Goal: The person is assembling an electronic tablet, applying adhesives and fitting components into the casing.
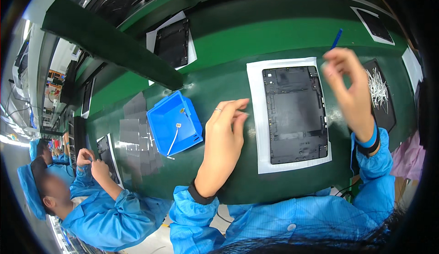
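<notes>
A black tablet back frame (295, 113) lies on a white sheet (256, 116) on the green bench in front of me. My right hand (348, 87) is raised over the frame's right edge and pinches a thin blue tool (336, 39) that points up and away. My left hand (226, 123) hovers just left of the white sheet, fingers bent together at the tips; whether it holds something tiny I cannot tell. A blue plastic bin (176, 122) with a white cable in it stands close to the left of that hand.
A black tray with white strips (379, 91) sits to the right. More black frames on white sheets (173, 41) (375, 25) lie farther back. Grey sheets (135, 130) are stacked left of the bin. A co-worker in blue (91, 194) works at the left.
</notes>
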{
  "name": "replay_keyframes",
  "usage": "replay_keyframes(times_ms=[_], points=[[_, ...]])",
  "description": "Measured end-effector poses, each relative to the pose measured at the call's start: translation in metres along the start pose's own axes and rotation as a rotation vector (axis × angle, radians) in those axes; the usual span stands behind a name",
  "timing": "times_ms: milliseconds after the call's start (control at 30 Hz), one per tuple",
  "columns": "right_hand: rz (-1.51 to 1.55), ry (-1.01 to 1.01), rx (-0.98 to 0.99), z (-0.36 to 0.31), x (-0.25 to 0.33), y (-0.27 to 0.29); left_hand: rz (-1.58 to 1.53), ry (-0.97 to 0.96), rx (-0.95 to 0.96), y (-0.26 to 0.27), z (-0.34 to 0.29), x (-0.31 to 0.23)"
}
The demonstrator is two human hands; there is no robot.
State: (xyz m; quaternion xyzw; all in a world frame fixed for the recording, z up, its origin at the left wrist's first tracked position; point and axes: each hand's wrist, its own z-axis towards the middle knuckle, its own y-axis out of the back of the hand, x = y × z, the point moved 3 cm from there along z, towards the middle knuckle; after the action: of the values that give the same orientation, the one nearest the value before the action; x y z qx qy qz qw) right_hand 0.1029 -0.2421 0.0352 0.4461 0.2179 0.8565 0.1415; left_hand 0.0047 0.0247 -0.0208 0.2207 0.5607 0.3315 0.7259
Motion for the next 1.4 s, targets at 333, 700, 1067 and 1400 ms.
replay_keyframes(times_ms=[333, 700, 1067, 1400], points=[[0.818, -0.331, 0.281, -0.018, 0.030, -0.038, -0.973, -0.044, -0.095, -0.006, 0.049, -0.080], [1.209, -0.398, 0.535, -0.013, 0.011, -0.043, -1.055, -0.163, 0.227, -0.023, 0.059, -0.062], [0.577, -0.121, 0.233, -0.005, 0.014, -0.030, -0.880, 0.017, 0.049, -0.024, 0.054, -0.061], [0.354, 0.065, 0.230, -0.003, 0.013, -0.026, -0.586, -0.171, -0.040, -0.022, 0.057, -0.064]])
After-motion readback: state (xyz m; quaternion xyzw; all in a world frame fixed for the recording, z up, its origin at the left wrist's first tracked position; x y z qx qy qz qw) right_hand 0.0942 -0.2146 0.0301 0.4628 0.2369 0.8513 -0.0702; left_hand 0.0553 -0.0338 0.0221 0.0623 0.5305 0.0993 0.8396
